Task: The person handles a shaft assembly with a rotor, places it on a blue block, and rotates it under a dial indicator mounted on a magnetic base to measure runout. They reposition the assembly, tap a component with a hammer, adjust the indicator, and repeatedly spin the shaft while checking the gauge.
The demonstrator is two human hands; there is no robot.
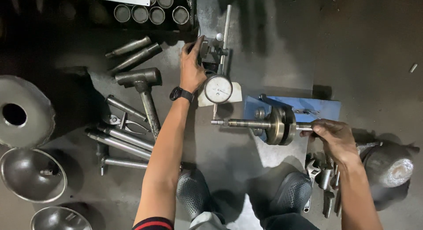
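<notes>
Left hand [192, 67] at 12 o'clock, fingers closed on gauge stand [211, 51] – steadying dial [218, 89] above shaft [240, 123]. Right hand [337, 137] at 3 o'clock, fingers wrapped round shaft end, likely turning crank [282, 125] on blue fixture [326, 109]. Hammer [143, 87] at 9 o'clock.

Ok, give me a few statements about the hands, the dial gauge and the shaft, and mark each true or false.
1. The left hand grips the gauge stand. True.
2. The right hand rests on the hammer. False: it holds the right end of the shaft; the hammer lies untouched left of the left arm.
3. The dial gauge sits above the shaft's left part, its stem pointing down at it. True.
4. The shaft stands upright. False: it lies level across the blue block.
5. The watch is on the right wrist. False: it is on the left wrist.
</notes>
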